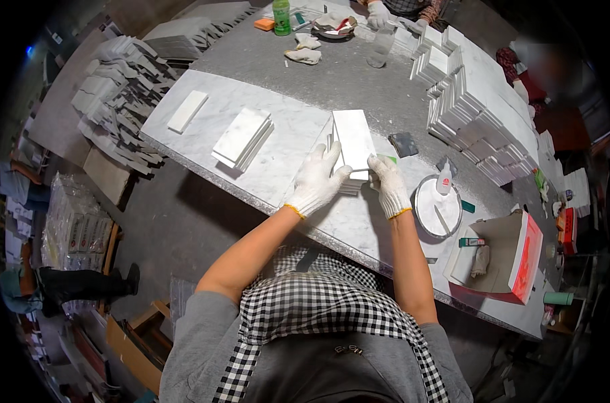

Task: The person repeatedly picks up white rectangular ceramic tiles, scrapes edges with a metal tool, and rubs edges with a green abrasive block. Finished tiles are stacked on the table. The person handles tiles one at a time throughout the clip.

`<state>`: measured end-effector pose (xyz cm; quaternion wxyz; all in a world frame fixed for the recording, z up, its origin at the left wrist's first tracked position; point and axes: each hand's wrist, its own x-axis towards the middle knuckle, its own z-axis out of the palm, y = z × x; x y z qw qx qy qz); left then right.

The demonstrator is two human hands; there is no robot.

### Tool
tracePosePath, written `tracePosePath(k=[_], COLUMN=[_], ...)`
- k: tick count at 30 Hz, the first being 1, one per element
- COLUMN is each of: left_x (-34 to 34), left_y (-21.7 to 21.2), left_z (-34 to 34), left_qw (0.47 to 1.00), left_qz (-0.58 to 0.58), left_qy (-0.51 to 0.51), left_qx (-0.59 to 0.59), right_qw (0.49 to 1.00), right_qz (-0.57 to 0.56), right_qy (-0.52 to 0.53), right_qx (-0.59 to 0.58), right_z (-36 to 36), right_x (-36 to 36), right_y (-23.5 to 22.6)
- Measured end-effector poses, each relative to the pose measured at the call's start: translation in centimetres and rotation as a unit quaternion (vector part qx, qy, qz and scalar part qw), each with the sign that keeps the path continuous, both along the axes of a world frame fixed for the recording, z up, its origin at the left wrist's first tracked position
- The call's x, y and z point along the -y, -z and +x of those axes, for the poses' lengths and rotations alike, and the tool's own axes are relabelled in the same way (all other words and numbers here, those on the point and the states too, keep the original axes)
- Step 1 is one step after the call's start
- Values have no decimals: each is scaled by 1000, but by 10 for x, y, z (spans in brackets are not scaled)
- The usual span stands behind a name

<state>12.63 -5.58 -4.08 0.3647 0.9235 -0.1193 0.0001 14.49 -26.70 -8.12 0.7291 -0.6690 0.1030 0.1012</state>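
Observation:
A short stack of white marble tiles [353, 134] lies in front of me on the table. My left hand [316, 176], in a white knit glove with a yellow cuff, grips the stack's left side, its fingers along the long edge and its thumb at the near end. At the near right corner is my right hand [389, 185], gloved alike, with its fingers curled in. A thin dark edge shows between the two thumbs, and whatever the right fingers hold is mostly hidden. Something green [388, 158] peeks out beside the right fingertips.
Left on the table are a smaller tile stack [243, 136] and a single tile [187, 111]. To the right stand a round dish of white paste [426, 216], a glue bottle [444, 180], a dark pad [404, 144] and an open box [503, 258]. Tall tile stacks [461, 111] rise behind.

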Motion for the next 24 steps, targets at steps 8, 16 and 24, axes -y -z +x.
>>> tracePosePath(k=[8,16,24], left_x=[-1,5,10], left_y=[-21,-48,-38], left_z=[-8,-26,-30], left_qw=[986,923,895], left_qz=[-137,-360,-416], left_qy=[-54,-2,-8], left_qx=[81,-136,-163], right_qw=[993,986,989], right_qz=[57,101,82], right_qy=[52,81,84], right_qx=[85,105,88], right_z=[-40,-110,-143], right_x=[-5,-23,-36], right_y=[-17,-19,-15])
